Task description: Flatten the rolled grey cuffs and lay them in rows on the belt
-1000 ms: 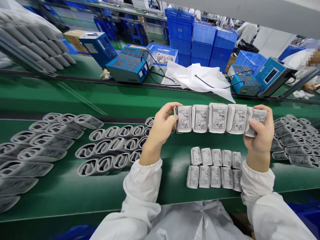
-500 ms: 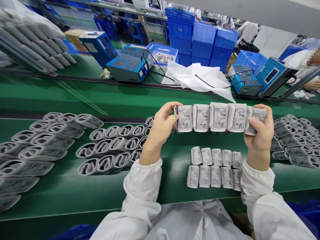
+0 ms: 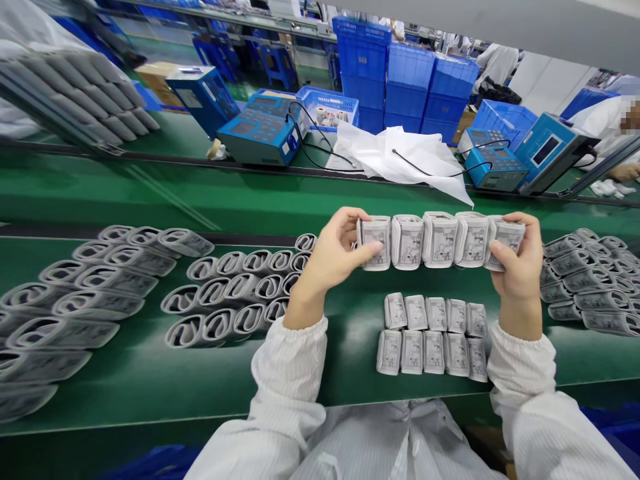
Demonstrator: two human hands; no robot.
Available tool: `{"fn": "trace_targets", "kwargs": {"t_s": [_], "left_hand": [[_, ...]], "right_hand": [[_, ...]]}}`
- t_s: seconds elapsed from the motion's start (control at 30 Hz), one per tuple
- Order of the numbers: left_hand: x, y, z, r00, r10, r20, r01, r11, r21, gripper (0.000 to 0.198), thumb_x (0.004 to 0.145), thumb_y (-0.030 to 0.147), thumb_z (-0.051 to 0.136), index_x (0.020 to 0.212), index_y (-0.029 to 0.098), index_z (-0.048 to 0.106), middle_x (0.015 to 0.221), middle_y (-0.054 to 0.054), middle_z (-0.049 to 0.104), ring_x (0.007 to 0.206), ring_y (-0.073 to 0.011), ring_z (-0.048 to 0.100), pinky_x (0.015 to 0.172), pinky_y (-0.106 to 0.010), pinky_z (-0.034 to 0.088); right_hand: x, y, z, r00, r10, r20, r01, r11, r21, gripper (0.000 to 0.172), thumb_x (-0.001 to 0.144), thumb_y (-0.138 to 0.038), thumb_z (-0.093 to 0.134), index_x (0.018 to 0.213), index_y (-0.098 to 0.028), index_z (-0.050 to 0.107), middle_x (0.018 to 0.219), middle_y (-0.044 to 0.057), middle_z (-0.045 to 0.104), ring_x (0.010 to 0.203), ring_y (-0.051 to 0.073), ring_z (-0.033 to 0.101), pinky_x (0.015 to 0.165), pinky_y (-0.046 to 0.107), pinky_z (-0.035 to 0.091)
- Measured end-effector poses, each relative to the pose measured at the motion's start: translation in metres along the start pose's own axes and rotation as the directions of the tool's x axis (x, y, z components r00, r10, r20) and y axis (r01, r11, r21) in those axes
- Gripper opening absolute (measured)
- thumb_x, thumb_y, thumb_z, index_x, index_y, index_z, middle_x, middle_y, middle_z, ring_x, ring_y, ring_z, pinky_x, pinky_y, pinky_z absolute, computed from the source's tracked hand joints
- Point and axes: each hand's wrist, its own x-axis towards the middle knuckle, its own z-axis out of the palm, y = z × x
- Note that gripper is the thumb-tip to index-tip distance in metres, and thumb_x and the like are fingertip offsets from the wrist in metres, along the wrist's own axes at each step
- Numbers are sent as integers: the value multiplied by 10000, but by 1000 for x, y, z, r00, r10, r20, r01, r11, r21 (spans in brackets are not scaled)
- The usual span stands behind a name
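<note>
White folded blood-pressure cuffs (image 3: 440, 240), five abreast, are pinched between the left hand (image 3: 340, 250) and right hand (image 3: 517, 257), above two rows of cuffs (image 3: 430, 337) on the green belt (image 3: 340, 373).

We look through a single camera worn on the person's head, above the near edge of the green assembly bench (image 3: 320, 193), facing forward and down across it. The left hand (image 3: 340, 257), right hand (image 3: 517, 267) and folded cuffs (image 3: 439, 240) sit close below us, with blue plastic crates (image 3: 407, 87) well beyond.
</note>
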Motion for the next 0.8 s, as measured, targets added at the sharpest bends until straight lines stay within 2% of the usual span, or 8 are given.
{"fn": "trace_targets", "kwargs": {"t_s": [0.1, 0.2, 0.27, 0.33, 0.43, 0.6, 0.73, 0.8], "left_hand": [[-3, -1, 7, 996, 19, 86, -34, 982, 184, 476, 785, 370, 941, 1026, 251, 548, 1059, -16, 699, 802, -153, 620, 630, -246, 493], [-2, -11, 19, 972, 59, 227, -129, 943, 308, 426, 837, 336, 912, 1010, 250, 532, 1246, -64, 731, 927, -193, 673, 752, -311, 550], [-2, -27, 30, 931, 87, 353, -209, 922, 325, 374, 860, 292, 891, 1014, 250, 553, 1304, -91, 742, 1095, -258, 724, 928, -394, 596], [-5, -49, 42, 897, 90, 432, -236, 926, 296, 356, 873, 279, 886, 995, 252, 553, 1375, -124, 742, 1284, -319, 720, 1090, -469, 585], [-16, -86, 56, 898, 46, 437, -141, 972, 188, 387, 884, 313, 907, 977, 254, 536, 1488, -167, 717, 1434, -361, 676, 1166, -523, 573], [-37, -135, 60, 922, 25, 387, -71, 992, 105, 423, 881, 297, 914, 909, 252, 495, 1504, -201, 724, 1490, -384, 655, 1228, -576, 528], [-45, -159, 62, 941, -1, 339, -27, 997, 76, 455, 889, 309, 907, 907, 255, 455, 1499, -208, 717, 1451, -365, 699, 1167, -538, 590], [-45, -167, 64, 950, -16, 310, -8, 997, 76, 437, 911, 310, 884, 936, 254, 451, 1540, -205, 686, 1426, -340, 721, 1125, -506, 627]], "right_hand": [[-6, 7, -27, 984, 10, 180, 44, 954, -297, 583, 853, -486, 962, 1322, -306, 667, 1283, 59, 716, 1087, 264, 746, 909, 403, 633], [-14, 6, -39, 933, 62, 354, 170, 792, -586, 684, 910, -551, 917, 1480, -296, 639, 1465, 123, 686, 1257, 345, 753, 1051, 517, 647], [-20, 11, -34, 855, 151, 495, 271, 685, -677, 726, 945, -582, 884, 1557, -295, 619, 1528, 135, 688, 1368, 382, 723, 1152, 575, 619], [-25, 23, -22, 748, 243, 618, 357, 637, -683, 765, 969, -567, 865, 1623, -292, 580, 1593, 138, 685, 1464, 397, 681, 1221, 599, 585], [-32, 54, -3, 643, 308, 701, 433, 608, -665, 848, 973, -549, 863, 1692, -261, 519, 1658, 163, 659, 1491, 404, 673, 1222, 601, 584], [-39, 89, 7, 613, 308, 728, 497, 566, -658, 658, 983, -520, 853, 1545, -229, 676, 1428, 180, 789, 1277, 427, 760, 1089, 598, 613], [-41, 91, -2, 590, 277, 758, 533, 572, -624, 581, 996, -526, 836, 1493, -249, 717, 1269, 150, 827, 1147, 403, 771, 989, 544, 618], [-39, 91, -12, 606, 247, 756, 529, 585, -615, 528, 1015, -520, 812, 1468, -265, 723, 1296, 133, 827, 1156, 374, 776, 988, 507, 622]]}}
